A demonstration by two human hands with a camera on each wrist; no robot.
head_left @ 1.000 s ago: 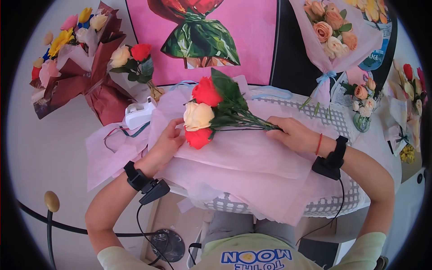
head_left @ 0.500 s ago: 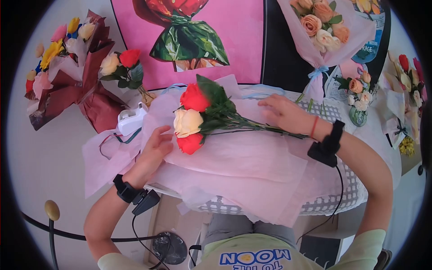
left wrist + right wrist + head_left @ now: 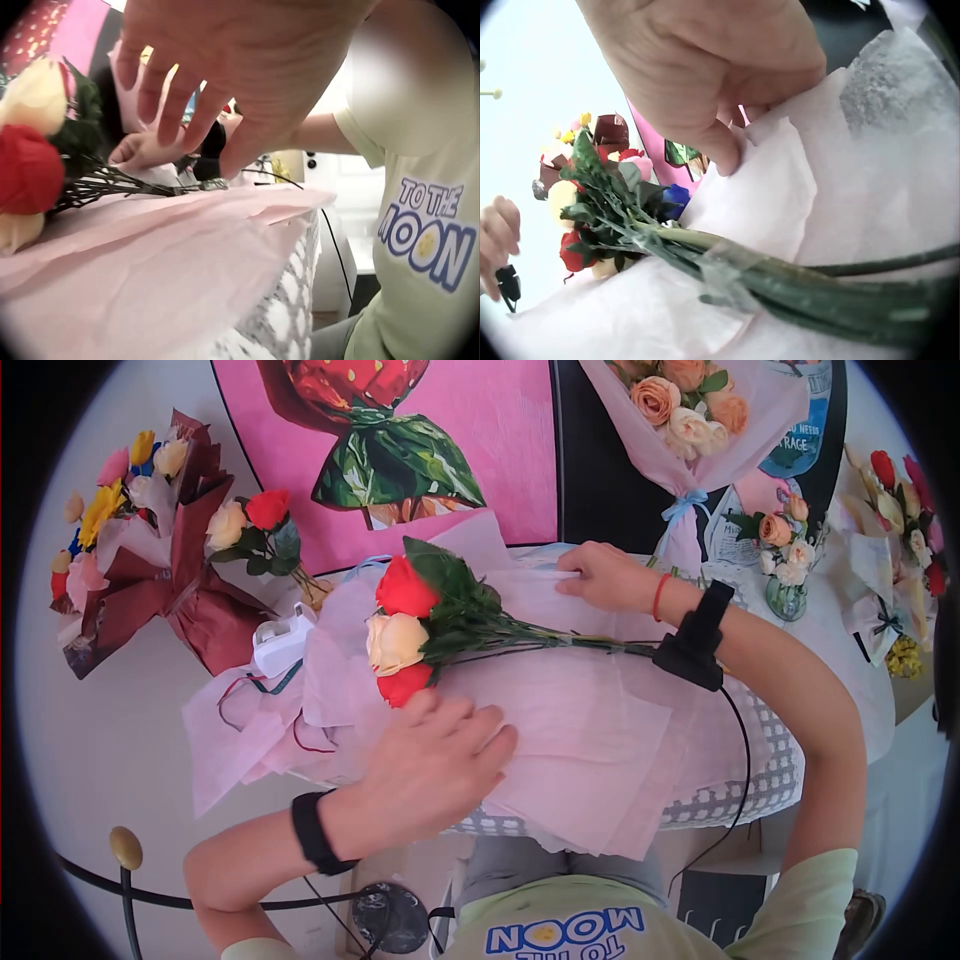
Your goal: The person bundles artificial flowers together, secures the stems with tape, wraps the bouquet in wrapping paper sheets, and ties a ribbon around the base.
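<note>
Right hand (image 3: 610,578): pinches wrapping paper (image 3: 560,720) at far edge | left hand (image 3: 435,770): fingers spread, near blooms | rose bunch (image 3: 396,643): on paper, blooms toward worktop's (image 3: 770,785) left edge | judgement: thin sheet may crease; lift evenly, clear of stems.

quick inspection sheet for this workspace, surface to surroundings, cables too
surface: patterned cloth, largely covered by pink paper
job's things: red and cream roses lie on the paper, stems towards the right hand's side
clutter: white tape dispenser and thin red ribbon at the left
hands: right hand pinches the paper's far edge; left hand is above the paper, fingers loosely bent, holding nothing
cables: black cord hangs from the right wrist camera, past the table's near edge
surroundings: pink picture behind; wrapped bouquets at left and right
</note>
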